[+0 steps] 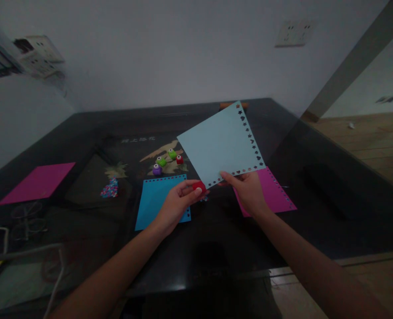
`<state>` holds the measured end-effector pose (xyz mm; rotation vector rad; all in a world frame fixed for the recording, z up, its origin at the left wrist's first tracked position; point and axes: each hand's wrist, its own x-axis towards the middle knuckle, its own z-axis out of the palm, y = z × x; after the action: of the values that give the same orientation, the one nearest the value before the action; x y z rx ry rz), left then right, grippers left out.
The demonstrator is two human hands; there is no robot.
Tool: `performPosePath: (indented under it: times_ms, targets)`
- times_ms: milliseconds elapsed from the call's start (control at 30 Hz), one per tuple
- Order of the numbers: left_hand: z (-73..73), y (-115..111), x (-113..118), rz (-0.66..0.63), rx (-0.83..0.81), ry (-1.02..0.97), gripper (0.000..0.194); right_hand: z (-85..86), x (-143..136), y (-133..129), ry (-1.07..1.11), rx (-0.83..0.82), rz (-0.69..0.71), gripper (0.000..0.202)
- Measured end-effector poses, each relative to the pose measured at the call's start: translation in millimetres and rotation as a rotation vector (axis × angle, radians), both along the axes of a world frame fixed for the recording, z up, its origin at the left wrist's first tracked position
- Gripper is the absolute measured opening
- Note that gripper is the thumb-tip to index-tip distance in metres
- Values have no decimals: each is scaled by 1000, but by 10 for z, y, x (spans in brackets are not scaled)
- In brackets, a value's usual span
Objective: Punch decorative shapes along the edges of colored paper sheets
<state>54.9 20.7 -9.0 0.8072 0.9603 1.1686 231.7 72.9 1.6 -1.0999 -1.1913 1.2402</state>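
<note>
My left hand (176, 201) is closed around a red craft paper punch (199, 187), which sits at the lower left corner of a pale blue paper sheet (218, 141). Small shapes such as stars and hearts are cut along two edges of that sheet. With thumb and fingers, my right hand (246, 190) pinches its lower edge, holding it tilted above the table. Under my left forearm lies a brighter blue sheet (156, 197) with punched edges. A pink sheet (273, 195) with a punched edge is partly hidden behind my right hand.
Green punches (161, 161), a purple punch (157, 169) and another red punch (179, 159) stand on the dark table (196, 261). Left of them are a pile of paper bits (110, 188) and a plain pink sheet (38, 182). A white cable (23, 252) runs at the left edge.
</note>
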Motion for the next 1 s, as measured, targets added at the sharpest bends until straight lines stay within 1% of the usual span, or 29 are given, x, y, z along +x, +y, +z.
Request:
performPosePath:
  times_ms: [333,500,733,1000]
  targets:
    - [-5,-13,16,22,-14,21,27,-15,-32,-34,-79,29,18,19]
    - [17,-13,25,42,-38,4,27,-41,-61,-60,-66,48,36,20]
    - [-21,-4,24,37,-50,-9,25,-89,-112,-86,-137,57,81,17]
    - [-22,-17,35,21,-58,-8,23,-173,-139,-74,-149,38,55,17]
